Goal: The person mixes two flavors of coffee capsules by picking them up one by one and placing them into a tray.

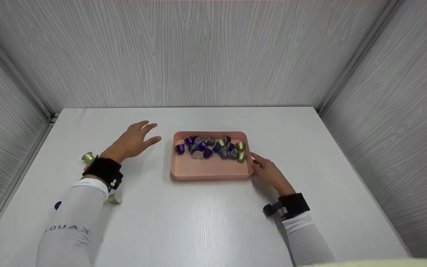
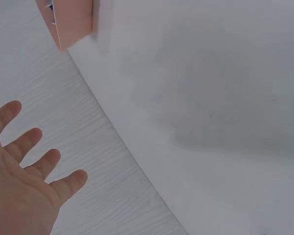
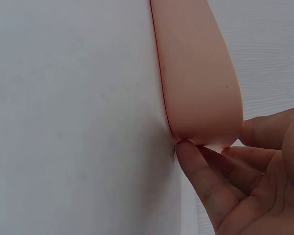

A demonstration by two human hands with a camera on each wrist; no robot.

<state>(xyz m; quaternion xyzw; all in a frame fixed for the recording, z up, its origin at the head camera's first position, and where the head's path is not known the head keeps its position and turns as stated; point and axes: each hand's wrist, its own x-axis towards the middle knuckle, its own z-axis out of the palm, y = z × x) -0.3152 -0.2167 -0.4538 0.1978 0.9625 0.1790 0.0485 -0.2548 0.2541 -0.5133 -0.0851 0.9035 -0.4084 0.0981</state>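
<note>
A shallow pink tray (image 1: pixel 209 170) lies on the table with several coffee capsules (image 1: pixel 208 152) inside, purple, green and dark grey, mostly along its far half. My right hand (image 1: pixel 271 173) holds the tray's right end; in the right wrist view its curved fingers (image 3: pixel 200 171) meet the end wall at the rim and close to the bottom edge. Left of the tray, my left hand (image 1: pixel 132 142) hovers over the table with fingers spread and nothing in it. The left wrist view shows that same hand (image 2: pixel 27 181) apart from the tray's corner (image 2: pixel 73 24).
Near the left forearm lie a green capsule (image 1: pixel 88 157), a second pale green one (image 1: pixel 114 199) partly behind the sleeve, and a purple one (image 1: pixel 58 205). Grey wood-grain panels (image 1: pixel 198 55) wall the white table (image 1: pixel 198 222) at the back and both sides.
</note>
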